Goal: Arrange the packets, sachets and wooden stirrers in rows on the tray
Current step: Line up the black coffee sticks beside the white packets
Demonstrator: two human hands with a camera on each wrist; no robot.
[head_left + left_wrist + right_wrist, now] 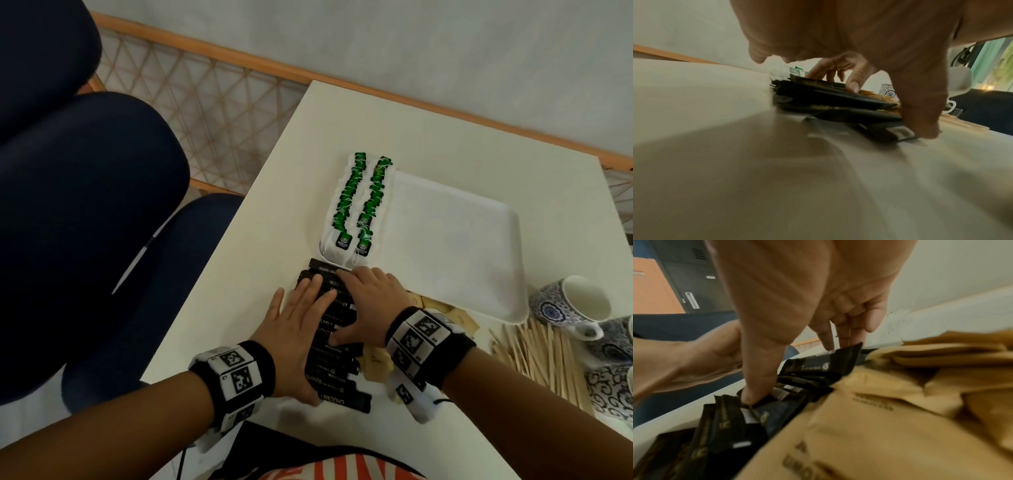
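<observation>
Two flat hands — left (301, 329), right (363, 301) — pressing black sachets (334, 346), each lying crosswise

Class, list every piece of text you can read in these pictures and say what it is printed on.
"GREEN TEA": tags of the green tea bags on the white tray.
"BLACK": farthest of the black sachets.
"CHOCOLATE", partly blurred: nearest black sachet.
Print on the brown packets: too blurred to read.
Wristband markers: patterns, no words.
</observation>
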